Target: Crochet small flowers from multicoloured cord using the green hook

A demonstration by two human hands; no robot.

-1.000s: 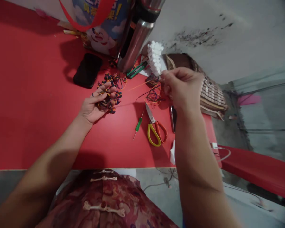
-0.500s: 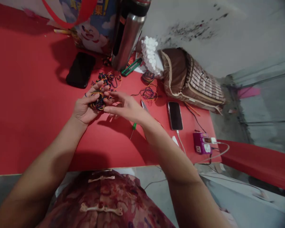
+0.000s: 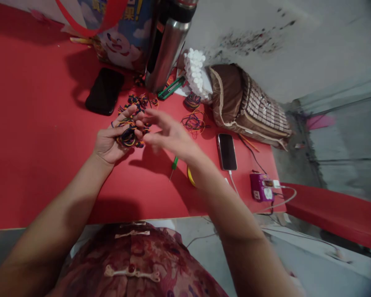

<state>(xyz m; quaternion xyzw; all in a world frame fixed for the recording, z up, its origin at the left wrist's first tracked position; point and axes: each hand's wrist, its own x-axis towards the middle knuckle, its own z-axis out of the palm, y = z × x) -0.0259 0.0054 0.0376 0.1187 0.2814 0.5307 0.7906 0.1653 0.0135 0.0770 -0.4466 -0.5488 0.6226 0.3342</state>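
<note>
A coiled bundle of thin dark, yellow and orange cords lies in my left hand, with the thumb pressed over it. Just right of the bundle is my right hand, blurred by motion, thumb and fingers apart, with nothing visible in it. Behind my left fingers is a pile of knotted cords on the red table. Farther right lie a loose tangle of cord and a wound cord coil. A green-handled tool with a thin metal shaft rests below my right hand.
A black phone, a steel flask, a printed bag and a green cutter knife stand or lie behind. Rightward are a brown cushion, a charging phone and a purple power block. A yellow curved thing shows beside my right forearm.
My right hand has moved right, away from the cord bundle, and its fingers have spread. The left hand keeps its place with the bundle; the yellow thing has come into view.
</note>
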